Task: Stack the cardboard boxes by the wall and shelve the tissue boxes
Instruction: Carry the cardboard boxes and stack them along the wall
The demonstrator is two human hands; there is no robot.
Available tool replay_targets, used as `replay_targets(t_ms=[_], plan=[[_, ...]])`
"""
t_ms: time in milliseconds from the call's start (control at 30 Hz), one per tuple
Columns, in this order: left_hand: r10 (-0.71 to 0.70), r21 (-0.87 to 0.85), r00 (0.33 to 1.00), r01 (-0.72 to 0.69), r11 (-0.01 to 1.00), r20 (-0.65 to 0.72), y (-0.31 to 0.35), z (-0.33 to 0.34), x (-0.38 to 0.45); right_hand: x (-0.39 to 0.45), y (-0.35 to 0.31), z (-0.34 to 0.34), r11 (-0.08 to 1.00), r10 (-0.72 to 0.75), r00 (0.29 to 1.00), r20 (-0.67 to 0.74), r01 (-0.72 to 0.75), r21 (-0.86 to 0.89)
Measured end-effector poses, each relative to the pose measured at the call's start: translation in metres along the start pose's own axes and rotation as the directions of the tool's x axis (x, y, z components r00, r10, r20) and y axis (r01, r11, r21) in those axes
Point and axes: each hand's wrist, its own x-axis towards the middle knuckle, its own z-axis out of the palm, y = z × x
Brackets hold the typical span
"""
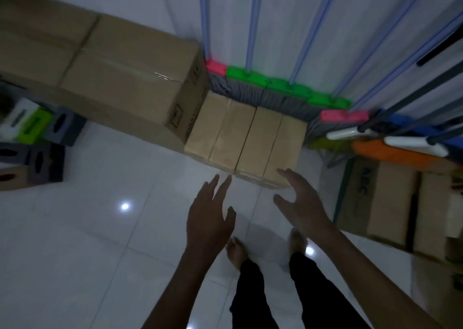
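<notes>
While both hands (210, 218) hover, boxes (246, 138) point wallward.

Small cardboard boxes (246, 138) sat at frame centre, a large carton (120, 78) to their left, brooms (275, 88) behind, tissue boxes (35, 141) far left.

A glossy white tiled floor (82, 241) carries everything. A row of small cardboard boxes (246, 141) stands on it by the wall, touching a large cardboard box (120, 83) on their left. Tissue boxes (32, 151) sit at far left, brooms (275, 90) along the wall, more cartons (390, 203) at right, and two bare feet (236, 251).
</notes>
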Motion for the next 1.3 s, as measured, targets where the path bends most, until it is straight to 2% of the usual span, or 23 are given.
replay_targets(t_ms=[167, 233, 367, 467, 567, 667, 867, 967, 1100, 1200, 1300], plan=[[-0.135, -0.174, 0.978, 0.107, 0.979, -0.16, -0.011, -0.09, -0.074, -0.06, -0.108, 0.018, 0.964, -0.252, 0.965, 0.074, 0.257, -0.066], [-0.199, -0.254, 0.954, 0.141, 0.957, -0.222, -0.018, -0.114, -0.097, -0.074, -0.138, 0.029, 0.954, -0.288, 0.952, 0.108, 0.294, -0.052], [-0.337, -0.376, 0.859, 0.187, 0.908, -0.385, -0.04, -0.157, -0.14, -0.091, -0.199, 0.066, 0.903, -0.413, 0.893, 0.179, 0.428, -0.05], [-0.471, -0.447, 0.769, 0.27, 0.853, -0.433, -0.071, -0.182, -0.157, -0.092, -0.241, 0.108, 0.874, -0.462, 0.842, 0.277, 0.486, -0.02], [-0.57, -0.453, 0.683, 0.373, 0.81, -0.457, -0.114, -0.213, -0.165, -0.086, -0.285, 0.155, 0.834, -0.507, 0.775, 0.378, 0.551, -0.011], [-0.612, -0.391, 0.63, 0.471, 0.791, -0.478, -0.159, -0.247, -0.159, -0.073, -0.326, 0.194, 0.806, -0.526, 0.732, 0.433, 0.592, -0.022], [-0.64, -0.192, 0.614, 0.635, 0.748, -0.463, -0.268, -0.337, -0.135, -0.035, -0.42, 0.279, 0.784, -0.513, 0.706, 0.489, 0.616, -0.068], [-0.679, -0.186, 0.578, 0.684, 0.706, -0.452, -0.324, -0.375, -0.139, -0.029, -0.468, 0.326, 0.772, -0.504, 0.676, 0.537, 0.632, -0.072], [-0.72, -0.283, 0.532, 0.679, 0.677, -0.446, -0.39, -0.417, -0.164, -0.027, -0.529, 0.404, 0.73, -0.497, 0.614, 0.613, 0.678, -0.088], [-0.739, -0.47, 0.487, 0.572, 0.672, -0.466, -0.44, -0.44, -0.188, -0.036, -0.572, 0.467, 0.687, -0.492, 0.569, 0.659, 0.719, -0.108], [-0.74, -0.529, 0.465, 0.518, 0.672, -0.486, -0.501, -0.465, -0.21, -0.052, -0.617, 0.534, 0.666, -0.506, 0.54, 0.672, 0.74, -0.094]])
